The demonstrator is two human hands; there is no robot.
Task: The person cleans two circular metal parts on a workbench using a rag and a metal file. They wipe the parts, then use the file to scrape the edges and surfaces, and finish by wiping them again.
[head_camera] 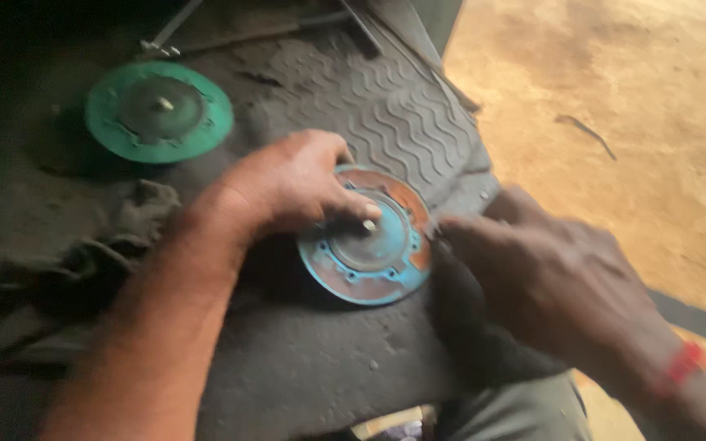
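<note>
A round blue metal disc (pixel 369 278) with rusty patches, bolt holes and a centre stud lies flat on a dark rubber mat (pixel 402 106). My left hand (pixel 292 184) rests on the disc's upper left part, fingers bent over its hub. My right hand (pixel 545 273) touches the disc's right rim with its fingertips; a red band circles that wrist. The frame is blurred, so the exact finger grip is unclear.
A second, green disc (pixel 158 112) with a centre stud lies at the back left. A crumpled dark rag (pixel 100 253) sits at the left. Metal rods (pixel 239 37) lie at the mat's far edge. Sandy ground (pixel 614 106) spreads to the right.
</note>
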